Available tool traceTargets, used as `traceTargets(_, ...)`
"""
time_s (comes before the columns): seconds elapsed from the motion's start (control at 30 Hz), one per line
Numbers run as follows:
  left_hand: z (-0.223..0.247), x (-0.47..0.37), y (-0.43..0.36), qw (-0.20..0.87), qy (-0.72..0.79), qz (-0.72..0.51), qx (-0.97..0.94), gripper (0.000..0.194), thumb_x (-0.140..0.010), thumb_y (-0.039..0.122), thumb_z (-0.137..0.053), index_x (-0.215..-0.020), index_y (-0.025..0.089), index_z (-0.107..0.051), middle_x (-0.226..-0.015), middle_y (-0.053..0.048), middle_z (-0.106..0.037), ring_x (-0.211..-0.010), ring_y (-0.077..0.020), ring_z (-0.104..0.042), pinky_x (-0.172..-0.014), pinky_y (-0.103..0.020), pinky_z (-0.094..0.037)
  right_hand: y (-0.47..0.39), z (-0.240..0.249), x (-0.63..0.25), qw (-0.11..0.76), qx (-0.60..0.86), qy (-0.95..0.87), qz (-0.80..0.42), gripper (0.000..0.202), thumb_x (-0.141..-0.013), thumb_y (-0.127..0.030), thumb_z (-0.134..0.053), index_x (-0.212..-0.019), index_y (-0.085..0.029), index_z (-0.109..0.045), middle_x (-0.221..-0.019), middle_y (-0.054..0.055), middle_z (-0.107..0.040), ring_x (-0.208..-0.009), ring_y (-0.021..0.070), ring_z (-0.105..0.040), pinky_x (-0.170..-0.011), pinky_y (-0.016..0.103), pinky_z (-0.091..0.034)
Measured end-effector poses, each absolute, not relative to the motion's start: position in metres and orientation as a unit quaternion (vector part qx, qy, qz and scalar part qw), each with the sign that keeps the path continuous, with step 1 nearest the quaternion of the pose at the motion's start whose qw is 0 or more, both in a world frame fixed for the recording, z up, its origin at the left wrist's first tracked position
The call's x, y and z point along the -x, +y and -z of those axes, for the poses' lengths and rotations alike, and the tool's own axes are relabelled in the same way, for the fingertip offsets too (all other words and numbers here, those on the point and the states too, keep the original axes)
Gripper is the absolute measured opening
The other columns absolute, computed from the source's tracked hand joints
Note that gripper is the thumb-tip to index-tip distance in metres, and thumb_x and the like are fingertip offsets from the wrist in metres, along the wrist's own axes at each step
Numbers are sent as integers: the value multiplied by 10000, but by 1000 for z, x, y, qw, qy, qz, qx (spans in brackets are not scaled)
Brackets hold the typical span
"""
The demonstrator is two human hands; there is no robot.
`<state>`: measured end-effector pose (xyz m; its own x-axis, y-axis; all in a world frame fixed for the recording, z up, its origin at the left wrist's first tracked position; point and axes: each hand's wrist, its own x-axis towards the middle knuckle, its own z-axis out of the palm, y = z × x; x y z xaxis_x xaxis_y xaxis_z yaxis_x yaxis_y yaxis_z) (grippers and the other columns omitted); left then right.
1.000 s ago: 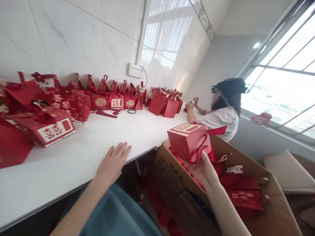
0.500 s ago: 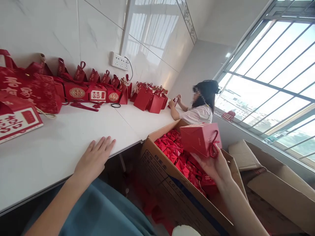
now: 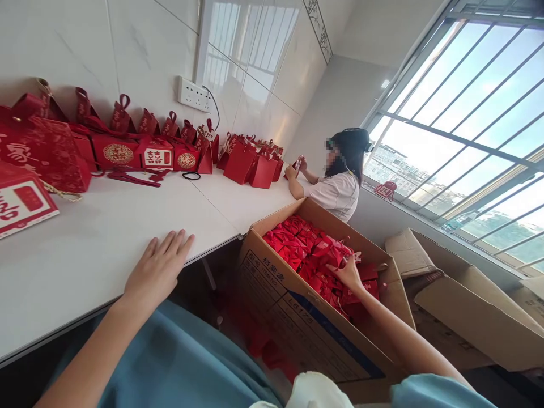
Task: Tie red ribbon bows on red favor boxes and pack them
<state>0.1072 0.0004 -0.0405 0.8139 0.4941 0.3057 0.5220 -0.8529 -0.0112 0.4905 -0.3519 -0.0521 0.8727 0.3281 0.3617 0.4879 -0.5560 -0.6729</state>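
My left hand (image 3: 159, 272) lies flat on the white table (image 3: 97, 249) near its front edge, fingers stretched out and holding nothing. Down inside an open cardboard carton (image 3: 293, 309), my right hand (image 3: 349, 275) has its thumb and fingers around a red gift box (image 3: 331, 248) with a ribbon on top. This box sits at the top of a heap of red, ribboned gift boxes (image 3: 291, 241) that fills much of the carton. Part of the gripped box is hidden by the fingers.
Red gift boxes (image 3: 117, 152) line the wall, with red bags (image 3: 240, 163) farther along. A dark strap (image 3: 134, 179) and black ring (image 3: 191, 175) lie on the table. Another person (image 3: 340, 181) handles a small red item at the far end. Another opened carton (image 3: 471, 300) stands right.
My right hand has lowered from above the carton, where it held a red gift box with a braided cord, into the heap. The left hand stays on the table; the view shifted slightly.
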Motion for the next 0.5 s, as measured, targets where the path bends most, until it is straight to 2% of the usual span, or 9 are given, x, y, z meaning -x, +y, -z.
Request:
traceTargets(0.17,42,-107,1,43,-270,153,950,758,-646,-112,-368,-1356,147,-435,-1449,-122,-361,-1335,-282,-342,-1108,-477,-269,-349,87,-506,400,899,-178,15,759,-456,-433,-734,-1076,-199,-365,-1207,180,-514,-1162,359,-499,-999,500,-359)
traceTargets(0.27,42,-106,1,39,-275,153,948,762,-646,-118,-352,-1359,136,-430,-1449,-127,-361,-1332,-284,-345,-1109,-479,-264,-343,100,-507,414,886,-203,-49,779,-403,-342,-739,-1080,-197,-382,-1102,139,-577,-1054,324,-578,-934,456,-437)
traceTargets(0.4,41,-106,-1,39,-273,145,950,762,-652,-127,-334,-1366,126,-419,-1449,-131,-357,-1336,-285,-340,-1108,-480,-264,-343,112,-499,435,860,-245,-101,730,-425,-301,-694,-1082,-206,-393,-910,59,-627,-764,240,-652,-673,376,-541)
traceTargets(0.5,42,-107,0,23,-273,152,950,779,-639,-122,-340,-1367,142,-419,-1453,-119,-351,-1342,-278,-330,-1120,-480,-250,-352,108,-490,444,847,-280,-84,566,-540,-366,-662,-1032,-209,-429,-786,20,-625,-481,157,-572,-439,305,-489)
